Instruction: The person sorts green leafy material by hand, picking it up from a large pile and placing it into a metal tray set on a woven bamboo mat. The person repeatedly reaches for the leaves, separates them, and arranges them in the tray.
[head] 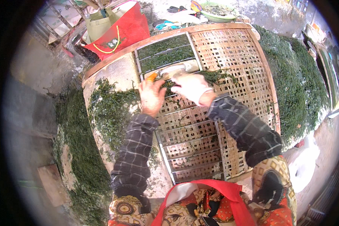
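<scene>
A long metal frame with crossbars [190, 131] lies over a woven bamboo mat [228, 53]. Dark green seaweed-like strands [166, 53] fill its far sections, while the near ones show bare weave. My left hand [152, 94], fingers spread, is at the frame's left rail beside an orange object [152, 76]. My right hand [190, 86], blurred and pale, seems gloved and reaches over green strands inside the frame; whether it grips any cannot be told. Just beyond both hands, a pale, rod-like tool [172, 68] lies across the frame. Loose strands [113, 104] lie left of my left hand.
A red bag [127, 31] stands at the far left edge, beside a beige bag [101, 25]. Beyond the mat are a green basket [219, 12] and gloves [168, 25]. Green heaps lie at left [82, 141] and right [293, 82]. A wooden rim [267, 65] borders the mat.
</scene>
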`<state>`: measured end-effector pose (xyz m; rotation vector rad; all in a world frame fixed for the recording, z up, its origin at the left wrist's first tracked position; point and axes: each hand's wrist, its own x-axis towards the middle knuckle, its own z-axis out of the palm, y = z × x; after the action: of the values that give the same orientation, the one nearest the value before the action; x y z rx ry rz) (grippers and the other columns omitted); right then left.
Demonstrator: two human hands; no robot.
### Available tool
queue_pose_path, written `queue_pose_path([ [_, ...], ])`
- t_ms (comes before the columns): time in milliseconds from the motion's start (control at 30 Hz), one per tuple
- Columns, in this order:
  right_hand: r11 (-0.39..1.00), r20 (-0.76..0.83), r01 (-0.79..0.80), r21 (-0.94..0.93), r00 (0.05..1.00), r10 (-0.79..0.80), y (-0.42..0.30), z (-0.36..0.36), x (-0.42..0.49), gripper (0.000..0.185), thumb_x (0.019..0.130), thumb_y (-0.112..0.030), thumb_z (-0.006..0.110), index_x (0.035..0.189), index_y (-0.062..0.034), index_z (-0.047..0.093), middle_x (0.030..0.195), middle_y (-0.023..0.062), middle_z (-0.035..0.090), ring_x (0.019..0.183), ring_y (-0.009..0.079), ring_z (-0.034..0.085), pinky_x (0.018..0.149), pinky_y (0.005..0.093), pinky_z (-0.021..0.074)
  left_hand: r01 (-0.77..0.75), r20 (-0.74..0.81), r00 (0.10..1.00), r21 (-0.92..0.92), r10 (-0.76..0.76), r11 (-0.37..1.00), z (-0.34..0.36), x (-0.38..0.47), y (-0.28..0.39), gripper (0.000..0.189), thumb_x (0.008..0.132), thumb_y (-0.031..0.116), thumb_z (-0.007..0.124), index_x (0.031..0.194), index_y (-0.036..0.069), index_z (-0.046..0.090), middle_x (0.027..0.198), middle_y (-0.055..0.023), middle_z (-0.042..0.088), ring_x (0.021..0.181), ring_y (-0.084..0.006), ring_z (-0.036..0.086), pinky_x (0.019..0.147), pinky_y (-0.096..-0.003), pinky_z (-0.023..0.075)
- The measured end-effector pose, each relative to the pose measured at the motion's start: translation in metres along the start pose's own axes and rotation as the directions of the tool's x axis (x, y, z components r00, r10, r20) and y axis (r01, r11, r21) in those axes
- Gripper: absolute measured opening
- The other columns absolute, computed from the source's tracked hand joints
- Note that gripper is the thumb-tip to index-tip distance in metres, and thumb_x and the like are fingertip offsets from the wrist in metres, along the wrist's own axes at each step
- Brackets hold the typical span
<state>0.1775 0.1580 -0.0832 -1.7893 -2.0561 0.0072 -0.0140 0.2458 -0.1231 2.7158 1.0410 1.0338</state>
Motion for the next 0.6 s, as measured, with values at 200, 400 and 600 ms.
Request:
queue_pose_path([
  [200, 0.997, -0.105, 0.074, -0.022, 0.992, -0.076, 0.015, 0.018, 0.008, 0.019, 0.091, -0.022, 0.057, 0.098, -0.0086, 0.070, 0.081, 0.0109, 0.068, 0.072, 0.0267, 0.070, 0.066, 0.0388, 0.0573, 0.000, 0.017, 1.000, 0.133, -0.002, 0.991, 0.017, -0.010, -0.016, 0.006, 0.077, 0.013, 0.070, 0.082, 0.009, 0.069, 0.149, -0.0163, 0.047, 0.145, -0.0385, 0.033, 0.117, -0.0701, 0.0101],
  [400, 0.943, -0.038, -0.178, -0.280, 0.984, 0.174, 0.058, 0.001, -0.008, 0.017, 0.096, -0.019, 0.055, 0.098, -0.0057, 0.064, 0.077, 0.0140, 0.066, 0.071, 0.0290, 0.069, 0.057, 0.0384, 0.0557, 0.136, -0.012, 0.991, 0.130, -0.136, 0.982, 0.009, -0.019, -0.048, 0.009, 0.074, 0.010, 0.071, 0.081, 0.010, 0.066, 0.141, -0.0177, 0.052, 0.143, -0.0386, 0.035, 0.117, -0.0697, 0.0100],
  [600, 0.949, 0.078, -0.308, -0.067, 0.947, 0.313, 0.017, -0.060, -0.015, 0.029, 0.101, -0.027, 0.047, 0.117, -0.0084, 0.063, 0.091, 0.0120, 0.067, 0.080, 0.0273, 0.068, 0.071, 0.0391, 0.0562, -0.101, -0.096, 0.991, -0.049, 0.096, 0.994, -0.023, -0.038, -0.030, 0.025, 0.091, 0.018, 0.064, 0.115, 0.013, 0.070, 0.147, -0.0195, 0.047, 0.145, -0.0362, 0.033, 0.118, -0.0662, 0.0121],
])
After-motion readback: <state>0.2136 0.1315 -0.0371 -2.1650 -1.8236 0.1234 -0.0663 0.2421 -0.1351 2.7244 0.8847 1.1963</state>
